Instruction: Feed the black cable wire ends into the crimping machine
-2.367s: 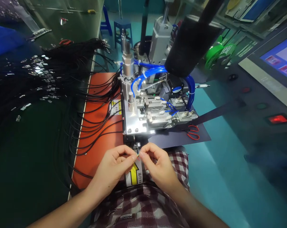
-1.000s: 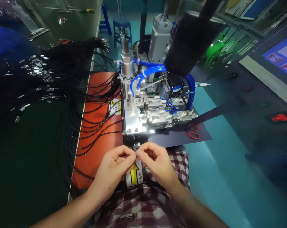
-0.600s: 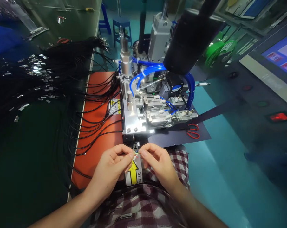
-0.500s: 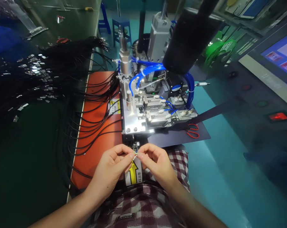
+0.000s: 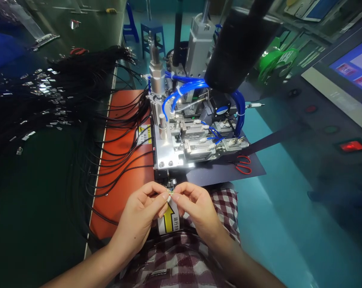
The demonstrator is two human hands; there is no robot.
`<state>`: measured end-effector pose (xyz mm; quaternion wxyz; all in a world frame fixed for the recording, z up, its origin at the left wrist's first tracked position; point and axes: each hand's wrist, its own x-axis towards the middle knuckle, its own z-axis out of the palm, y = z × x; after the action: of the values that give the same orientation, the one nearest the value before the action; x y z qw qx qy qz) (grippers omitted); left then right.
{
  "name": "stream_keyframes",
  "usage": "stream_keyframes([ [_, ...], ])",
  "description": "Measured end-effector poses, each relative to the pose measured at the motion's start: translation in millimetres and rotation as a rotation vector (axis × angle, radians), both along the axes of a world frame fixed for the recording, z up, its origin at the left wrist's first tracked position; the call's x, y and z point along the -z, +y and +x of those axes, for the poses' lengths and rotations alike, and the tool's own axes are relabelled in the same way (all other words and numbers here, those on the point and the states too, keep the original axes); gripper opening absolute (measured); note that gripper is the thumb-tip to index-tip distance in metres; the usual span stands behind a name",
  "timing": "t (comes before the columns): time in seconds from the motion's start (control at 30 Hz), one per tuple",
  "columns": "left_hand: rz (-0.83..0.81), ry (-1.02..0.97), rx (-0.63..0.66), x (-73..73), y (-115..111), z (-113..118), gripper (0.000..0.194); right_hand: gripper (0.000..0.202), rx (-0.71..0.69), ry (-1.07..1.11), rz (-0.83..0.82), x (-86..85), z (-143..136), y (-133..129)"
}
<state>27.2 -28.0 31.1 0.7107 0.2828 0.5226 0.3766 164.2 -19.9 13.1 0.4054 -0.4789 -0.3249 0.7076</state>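
My left hand (image 5: pixel 145 212) and my right hand (image 5: pixel 199 208) meet fingertip to fingertip just in front of the machine (image 5: pixel 169 154). Between the pinched thumbs and forefingers are thin, light-coloured wire ends (image 5: pixel 170 193), small and partly hidden by the fingertips. Right below them lies a white label with a yellow arrow (image 5: pixel 169 220). A small black and metal fixture (image 5: pixel 171 183) sits just beyond the fingertips, at the machine's near edge.
Black cables (image 5: pixel 121 160) run across the orange mat (image 5: pixel 129 188) on the left to a large cable bundle (image 5: pixel 87 80). Red-handled scissors (image 5: pixel 243 165) lie on the dark plate at right. A black cylinder (image 5: pixel 237 52) hangs above the machine. A control panel (image 5: pixel 327 100) stands at right.
Both hands stay almost in place. The fingertips have shifted slightly around the thin wires, whose visible colours look a little different.
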Motion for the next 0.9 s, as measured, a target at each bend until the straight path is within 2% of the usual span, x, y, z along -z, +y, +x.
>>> stream_keyframes([
  [0.4,-0.007,0.0,-0.016,-1.9,-0.4,-0.1,0.02,0.015,-0.005,-0.027,-0.004,-3.6,-0.3,0.2],
  [0.63,-0.021,0.111,0.036,1.8,1.5,-3.9,0.022,0.015,-0.024,-0.076,0.021,-6.0,3.6,0.8],
  [0.9,-0.032,0.135,0.061,3.3,1.2,-4.6,0.022,0.014,-0.014,-0.229,0.132,0.4,7.2,0.7],
])
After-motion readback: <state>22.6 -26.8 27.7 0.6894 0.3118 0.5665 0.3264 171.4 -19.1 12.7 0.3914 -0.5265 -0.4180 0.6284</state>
